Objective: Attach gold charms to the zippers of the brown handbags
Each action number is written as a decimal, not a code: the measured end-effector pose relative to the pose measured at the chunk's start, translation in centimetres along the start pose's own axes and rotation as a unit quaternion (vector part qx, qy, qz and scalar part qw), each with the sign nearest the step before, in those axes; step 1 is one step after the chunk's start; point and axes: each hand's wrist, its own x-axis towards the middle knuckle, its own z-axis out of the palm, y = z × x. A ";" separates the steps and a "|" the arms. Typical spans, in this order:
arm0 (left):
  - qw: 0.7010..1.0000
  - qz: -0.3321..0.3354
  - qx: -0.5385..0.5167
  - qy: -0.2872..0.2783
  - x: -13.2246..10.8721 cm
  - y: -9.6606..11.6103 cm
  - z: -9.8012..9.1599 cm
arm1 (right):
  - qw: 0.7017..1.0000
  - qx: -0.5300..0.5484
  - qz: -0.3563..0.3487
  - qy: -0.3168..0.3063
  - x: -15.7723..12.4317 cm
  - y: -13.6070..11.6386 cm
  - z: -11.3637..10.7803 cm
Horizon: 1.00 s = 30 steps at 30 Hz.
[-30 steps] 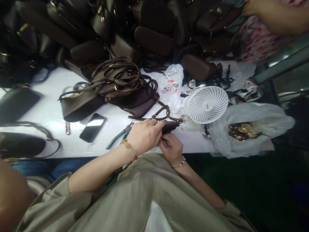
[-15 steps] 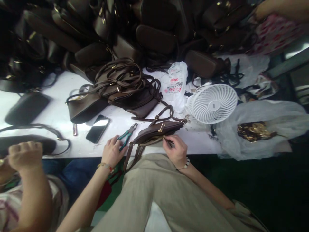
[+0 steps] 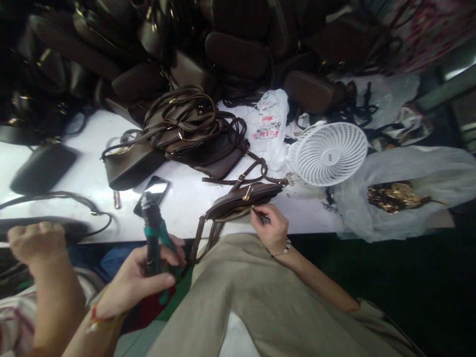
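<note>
My left hand is closed round a pair of pliers with teal grips, lifted off the table with the jaws pointing up. My right hand pinches a thin dark tool against the lower edge of a small brown handbag. That handbag lies at the white table's front edge, its strap hanging over the edge toward my lap.
A phone lies behind the pliers. A white fan, plastic bags and a heap of brown handbags crowd the table. More dark bags are piled at the back. Another person's fist is at the left.
My left hand has picked the pliers up from the table and drawn them toward me. My right hand stays at the handbag with the thin tool.
</note>
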 end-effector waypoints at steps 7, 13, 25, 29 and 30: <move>0.942 -0.060 0.288 -0.161 4.3 5.9 5.0 | 0.999 0.021 0.032 0.015 -0.5 0.0 0.2; 0.901 -0.144 0.362 -0.188 7.6 7.4 4.4 | 0.997 0.028 0.070 0.014 -0.5 -0.3 0.3; 0.927 -0.244 0.005 -0.283 9.9 6.7 4.6 | 0.998 0.029 0.054 -0.008 -0.1 0.1 -0.6; 0.928 -0.242 0.016 -0.281 9.5 6.7 4.3 | 0.994 0.065 0.085 -0.006 0.0 -0.3 -0.8; 0.927 -0.242 0.032 -0.283 9.5 6.8 4.3 | 0.994 0.067 0.086 -0.005 0.0 -0.4 -0.8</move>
